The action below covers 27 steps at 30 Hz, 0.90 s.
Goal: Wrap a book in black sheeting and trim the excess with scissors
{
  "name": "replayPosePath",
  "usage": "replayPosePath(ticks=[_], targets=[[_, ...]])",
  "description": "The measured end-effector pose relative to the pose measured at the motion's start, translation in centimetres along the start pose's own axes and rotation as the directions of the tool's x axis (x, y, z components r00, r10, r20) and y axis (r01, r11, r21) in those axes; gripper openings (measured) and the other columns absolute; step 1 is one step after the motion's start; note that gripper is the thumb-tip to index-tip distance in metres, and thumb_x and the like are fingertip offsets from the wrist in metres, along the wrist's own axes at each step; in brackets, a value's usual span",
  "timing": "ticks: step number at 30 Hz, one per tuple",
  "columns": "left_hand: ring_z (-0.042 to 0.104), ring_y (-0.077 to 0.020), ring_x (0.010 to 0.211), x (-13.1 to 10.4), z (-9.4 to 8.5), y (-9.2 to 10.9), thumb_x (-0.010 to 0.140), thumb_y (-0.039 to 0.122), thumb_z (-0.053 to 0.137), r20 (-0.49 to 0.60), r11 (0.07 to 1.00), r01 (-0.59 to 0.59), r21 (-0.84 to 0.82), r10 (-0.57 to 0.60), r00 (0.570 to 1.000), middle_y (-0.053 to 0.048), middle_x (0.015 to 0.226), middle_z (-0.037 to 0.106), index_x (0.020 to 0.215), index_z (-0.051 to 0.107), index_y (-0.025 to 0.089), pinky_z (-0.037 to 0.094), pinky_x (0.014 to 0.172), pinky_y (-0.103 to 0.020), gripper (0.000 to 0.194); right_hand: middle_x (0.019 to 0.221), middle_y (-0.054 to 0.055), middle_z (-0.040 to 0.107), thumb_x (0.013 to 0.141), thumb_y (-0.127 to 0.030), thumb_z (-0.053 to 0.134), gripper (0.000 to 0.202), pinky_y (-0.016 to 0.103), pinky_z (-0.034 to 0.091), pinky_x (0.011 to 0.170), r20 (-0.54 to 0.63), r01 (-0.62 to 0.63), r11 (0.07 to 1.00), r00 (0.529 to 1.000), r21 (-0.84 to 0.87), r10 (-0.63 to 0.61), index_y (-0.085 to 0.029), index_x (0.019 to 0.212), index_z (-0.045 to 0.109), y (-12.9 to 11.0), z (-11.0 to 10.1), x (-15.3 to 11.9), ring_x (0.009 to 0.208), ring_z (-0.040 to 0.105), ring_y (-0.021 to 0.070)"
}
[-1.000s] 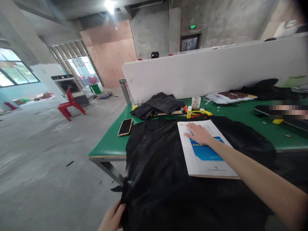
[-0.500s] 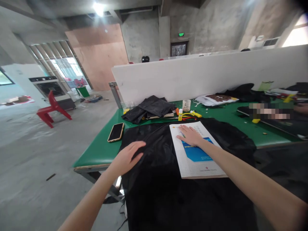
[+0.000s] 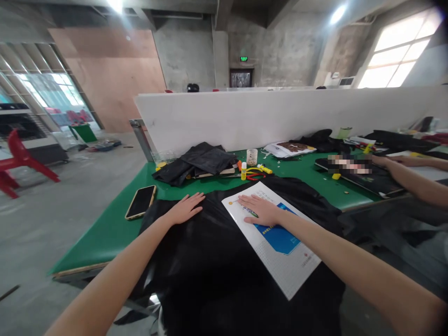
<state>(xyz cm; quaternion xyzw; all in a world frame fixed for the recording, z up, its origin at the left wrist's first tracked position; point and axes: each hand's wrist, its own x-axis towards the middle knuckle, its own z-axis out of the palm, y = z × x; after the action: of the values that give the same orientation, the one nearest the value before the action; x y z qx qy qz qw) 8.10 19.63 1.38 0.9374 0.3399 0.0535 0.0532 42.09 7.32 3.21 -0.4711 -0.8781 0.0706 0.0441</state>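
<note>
A large black cloth is spread over the green table and hangs down its front edge. On it lies a white and blue book, turned at a slant. My right hand rests flat on the book's cover with fingers stretched out, covering part of the print. Left of the book, my left hand lies on the cloth, fingers spread and nothing held. Beyond the cloth stands a yellow and white glue stick, with red-and-yellow-handled scissors beside it.
A phone lies on the green table at left. Folded black cloth and a clear cup sit near the white partition. At right, another person's arms reach over a dark board. A red chair stands at left.
The book has turned on the cloth, its lower end swinging left and nearer. My left hand has come down flat onto the cloth. The view has swung to the right.
</note>
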Motion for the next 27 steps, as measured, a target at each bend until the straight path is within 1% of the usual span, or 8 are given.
replayPosePath(ticks=[3, 6, 9, 13, 18, 21, 25, 27], targets=[[0.020, -0.0211, 0.141, -3.2, 1.1, 1.6, 0.095, 0.052, 0.025, -0.030, 0.997, 0.076, 0.030, -0.075, 0.997, -0.006, 0.152, 0.025, 0.146, 0.028, 0.023, 0.015, 0.113, -0.045, 0.058, 0.154, 0.000, 0.014, 0.088, -0.067, 0.032, 0.077, 0.038, 0.005, 0.117, 0.037, 0.061, 0.998, 0.997, 0.023, -0.062, -0.023, 0.149, 0.017, 0.0, -0.4, -0.5, 0.142, 0.015, 0.0216], [0.016, -0.0238, 0.141, -6.6, 2.0, 4.2, 0.094, 0.056, 0.025, -0.069, 0.988, 0.142, 0.062, -0.138, 0.988, -0.009, 0.153, 0.023, 0.147, 0.025, 0.018, 0.015, 0.113, -0.049, 0.064, 0.154, -0.001, 0.013, 0.088, -0.066, 0.034, 0.077, 0.037, 0.005, 0.117, 0.056, 0.094, 0.995, 0.994, 0.038, -0.096, -0.024, 0.149, 0.015, 0.2, -0.6, -0.7, 0.142, 0.015, 0.0208], [0.015, -0.0260, 0.142, -8.8, 2.6, 6.8, 0.091, 0.061, 0.029, -0.125, 0.976, 0.179, 0.122, -0.164, 0.978, -0.011, 0.153, 0.022, 0.146, 0.025, 0.014, 0.016, 0.113, -0.050, 0.072, 0.154, -0.002, 0.013, 0.088, -0.067, 0.034, 0.077, 0.035, 0.003, 0.117, 0.060, 0.086, 0.995, 0.994, 0.041, -0.088, -0.024, 0.149, 0.016, 0.2, -0.5, -0.6, 0.142, 0.014, 0.0196], [0.018, -0.0274, 0.141, -9.6, 2.7, 8.8, 0.090, 0.064, 0.028, -0.145, 0.953, 0.213, 0.214, -0.185, 0.972, -0.012, 0.152, 0.024, 0.145, 0.030, 0.011, 0.022, 0.111, -0.049, 0.077, 0.155, -0.003, 0.012, 0.090, -0.067, 0.025, 0.074, 0.037, 0.001, 0.117, 0.036, -0.014, 0.999, 0.999, 0.034, 0.012, -0.024, 0.149, 0.018, -0.4, 0.1, -0.4, 0.142, 0.012, 0.0198], [0.018, -0.0271, 0.141, -9.5, 2.8, 9.1, 0.092, 0.061, 0.026, -0.163, 0.938, 0.220, 0.268, -0.181, 0.970, -0.012, 0.151, 0.026, 0.144, 0.030, 0.010, 0.023, 0.111, -0.050, 0.074, 0.155, -0.001, 0.014, 0.090, -0.067, 0.021, 0.074, 0.038, 0.003, 0.116, -0.022, -0.253, 0.967, 0.967, 0.035, 0.254, -0.023, 0.149, 0.020, -1.5, 1.0, -0.2, 0.143, 0.010, 0.0207], [0.020, -0.0272, 0.140, -9.6, 2.9, 9.0, 0.092, 0.059, 0.026, -0.169, 0.937, 0.214, 0.278, -0.171, 0.971, -0.011, 0.151, 0.027, 0.144, 0.030, 0.010, 0.025, 0.110, -0.051, 0.072, 0.155, 0.002, 0.011, 0.090, -0.065, 0.020, 0.076, 0.043, 0.003, 0.115, -0.056, -0.457, 0.888, 0.886, 0.053, 0.460, -0.018, 0.150, 0.017, -2.3, 1.8, 0.5, 0.143, 0.006, 0.0234], [0.022, -0.0279, 0.140, -9.6, 3.2, 8.8, 0.094, 0.055, 0.028, -0.177, 0.936, 0.206, 0.287, -0.160, 0.971, -0.012, 0.150, 0.028, 0.144, 0.031, 0.010, 0.028, 0.109, -0.051, 0.067, 0.154, 0.019, 0.001, 0.092, -0.057, 0.015, 0.081, 0.056, -0.002, 0.111, -0.077, -0.733, 0.674, 0.670, 0.090, 0.739, 0.001, 0.148, 0.006, -3.5, 2.4, 2.5, 0.141, -0.005, 0.0352], [0.023, -0.0278, 0.139, -9.6, 3.3, 8.6, 0.094, 0.053, 0.028, -0.186, 0.934, 0.203, 0.295, -0.153, 0.971, -0.012, 0.150, 0.028, 0.144, 0.031, 0.011, 0.028, 0.109, -0.051, 0.065, 0.152, 0.025, 0.001, 0.092, -0.058, 0.016, 0.085, 0.061, -0.002, 0.108, -0.047, -0.793, 0.600, 0.599, 0.104, 0.799, 0.006, 0.146, 0.005, -3.9, 2.0, 3.3, 0.139, -0.005, 0.0411]])
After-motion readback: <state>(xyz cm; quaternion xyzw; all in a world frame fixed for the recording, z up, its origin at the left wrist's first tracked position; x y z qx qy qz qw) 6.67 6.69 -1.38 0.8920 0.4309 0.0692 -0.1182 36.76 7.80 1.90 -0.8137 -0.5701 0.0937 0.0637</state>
